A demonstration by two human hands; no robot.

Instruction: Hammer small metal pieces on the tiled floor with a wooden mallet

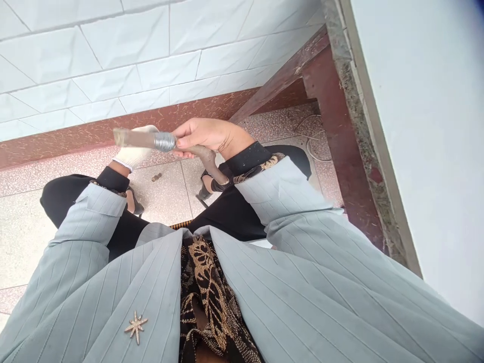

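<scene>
A brownish wooden stick point(132, 137) with a bent right part lies crosswise in front of me, its left end slightly blurred. Silver wire point(165, 141) is wound in a tight band around its middle. My bare right hand point(202, 135) is closed on the stick just right of the wire, thumb on top. My left hand point(134, 155), in a white knit glove, is behind and under the stick's left part. The stick covers its fingers, so their grip does not show.
A small brown piece point(156, 177) lies on the speckled tile floor point(166, 189) between my feet. At right stands a dark red wooden frame point(340, 136) beside a white surface point(427, 126). A thin cable point(310, 146) curls near the frame. A tiled wall point(124, 45) rises ahead.
</scene>
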